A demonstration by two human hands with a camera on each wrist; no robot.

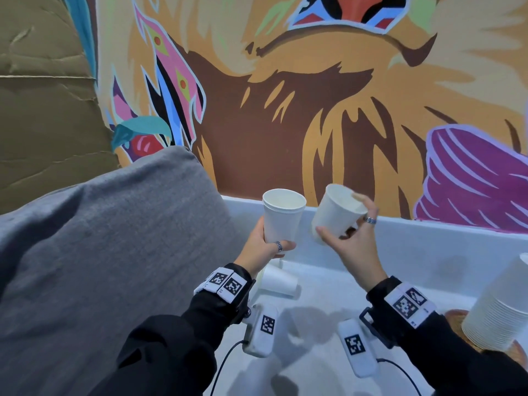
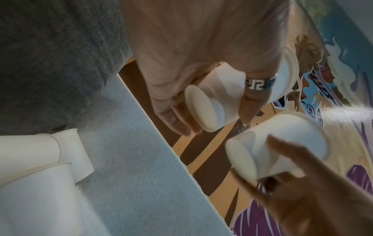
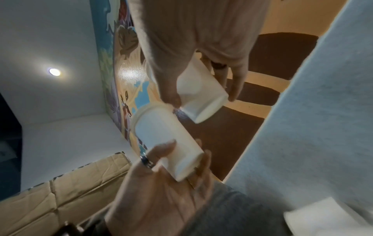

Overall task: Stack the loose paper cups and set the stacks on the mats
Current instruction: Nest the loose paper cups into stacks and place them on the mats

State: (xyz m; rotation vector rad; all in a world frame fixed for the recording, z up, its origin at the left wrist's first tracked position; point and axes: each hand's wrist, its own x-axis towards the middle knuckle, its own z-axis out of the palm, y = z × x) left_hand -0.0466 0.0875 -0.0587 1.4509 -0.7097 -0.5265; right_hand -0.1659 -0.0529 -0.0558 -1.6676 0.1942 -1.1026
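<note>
My left hand (image 1: 274, 241) grips an upright white paper cup (image 1: 283, 215) near its base; its top shows more than one rim, like nested cups. Just to the right, my right hand (image 1: 347, 232) pinches a single white cup (image 1: 337, 212), tilted with its base toward the left cup's mouth. The two cups are close but apart. The left wrist view shows the held cup (image 2: 214, 99) and the tilted cup (image 2: 272, 143) from below. One loose cup (image 1: 278, 281) lies on its side on the table under my left hand. A tall cup stack (image 1: 497, 310) stands on a brown mat (image 1: 457, 318) at the right.
The white table (image 1: 400, 267) ends at a raised white edge against a painted wall. A grey cushion (image 1: 100, 238) borders the table on the left, with cardboard (image 1: 43, 95) behind it. More loose cups (image 2: 40, 159) lie near the cushion. Black cables trail by my wrists.
</note>
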